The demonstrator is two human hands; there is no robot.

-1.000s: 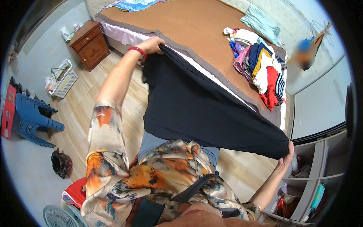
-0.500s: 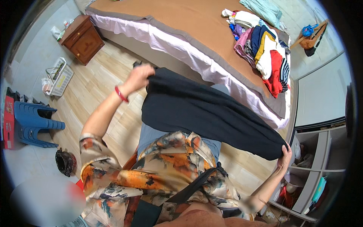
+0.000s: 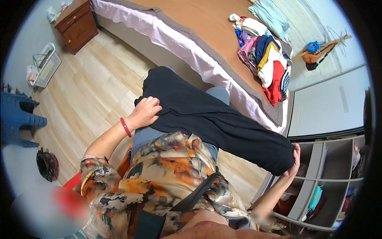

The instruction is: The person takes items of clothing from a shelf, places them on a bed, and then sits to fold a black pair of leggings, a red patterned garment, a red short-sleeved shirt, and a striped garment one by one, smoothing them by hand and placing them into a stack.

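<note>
A black garment (image 3: 207, 115) is stretched across my front, above my lap. My left hand (image 3: 146, 112), with a red band at the wrist, grips its left end close to my body. Out at the lower right, my right hand (image 3: 293, 163) holds the other end, beside the shelf unit. The cloth hangs folded between both hands and covers part of my knee.
A bed (image 3: 199, 32) with a brown cover lies ahead, a pile of mixed clothes (image 3: 264, 55) on its right part. Wooden nightstand (image 3: 75, 24) and white wire basket (image 3: 45, 65) at the left. Blue plastic stools (image 3: 16, 119) far left. White cubby shelf (image 3: 326, 183) at the right.
My left hand has come down and in from the bed's edge toward my lap, folding the black garment over. The right hand has stayed at the lower right.
</note>
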